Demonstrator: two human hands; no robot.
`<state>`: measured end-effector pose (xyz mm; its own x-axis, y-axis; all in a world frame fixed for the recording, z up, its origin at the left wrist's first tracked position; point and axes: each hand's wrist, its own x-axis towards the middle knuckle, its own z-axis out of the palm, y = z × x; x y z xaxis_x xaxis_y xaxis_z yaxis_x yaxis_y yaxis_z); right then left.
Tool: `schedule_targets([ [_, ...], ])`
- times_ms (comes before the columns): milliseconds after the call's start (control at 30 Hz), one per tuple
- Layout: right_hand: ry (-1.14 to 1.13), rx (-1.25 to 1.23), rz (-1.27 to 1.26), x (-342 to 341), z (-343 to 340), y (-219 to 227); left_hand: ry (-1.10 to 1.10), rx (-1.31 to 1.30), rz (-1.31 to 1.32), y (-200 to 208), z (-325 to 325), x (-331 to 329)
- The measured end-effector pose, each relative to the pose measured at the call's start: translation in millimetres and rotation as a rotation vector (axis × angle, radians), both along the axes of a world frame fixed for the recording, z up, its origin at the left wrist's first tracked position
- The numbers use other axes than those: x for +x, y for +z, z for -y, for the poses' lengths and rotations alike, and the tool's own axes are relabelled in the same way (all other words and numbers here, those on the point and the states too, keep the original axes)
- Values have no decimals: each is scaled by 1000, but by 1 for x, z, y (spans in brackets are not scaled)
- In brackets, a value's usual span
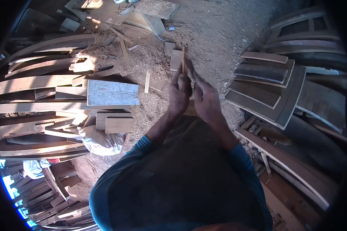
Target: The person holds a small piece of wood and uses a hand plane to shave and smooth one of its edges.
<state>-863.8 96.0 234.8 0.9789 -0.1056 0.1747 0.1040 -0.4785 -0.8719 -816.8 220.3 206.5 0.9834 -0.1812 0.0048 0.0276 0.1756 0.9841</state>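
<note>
A thin wooden board (184,59), seen almost edge-on, points away from me between my hands. My left hand (179,94) is closed around its near left side. Along its right side lies my right hand (208,98), fingers reaching forward and pressed against the board. The board's right face is dark and mostly hidden, so I cannot make out whether anything lies under those fingers. Just beyond my left hand, small flat wooden pieces (176,59) rest on the ground.
Sawdust and shavings cover the ground (216,42). Stacked planks (38,82) fill the left, with a pale board (112,92) on top and a white sack (102,142) nearby. Dark panels (264,96) are piled at right. A wooden block (158,8) lies at the far side.
</note>
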Motion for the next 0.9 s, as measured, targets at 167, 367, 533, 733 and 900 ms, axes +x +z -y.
schedule_targets([
  [167,-151,24,61,115,87,-16,-80,-142,-127,-3,65,48],
  [367,77,-43,110,185,123,-15,-44,-599,-303,-31,100,218],
  [533,180,5,-46,301,148,-21,67,-281,-143,-61,133,327],
  [733,191,-105,-146,437,165,-27,117,-426,-305,-38,152,437],
  [900,283,-122,-80,557,169,-39,259,-394,-300,-39,160,503],
])
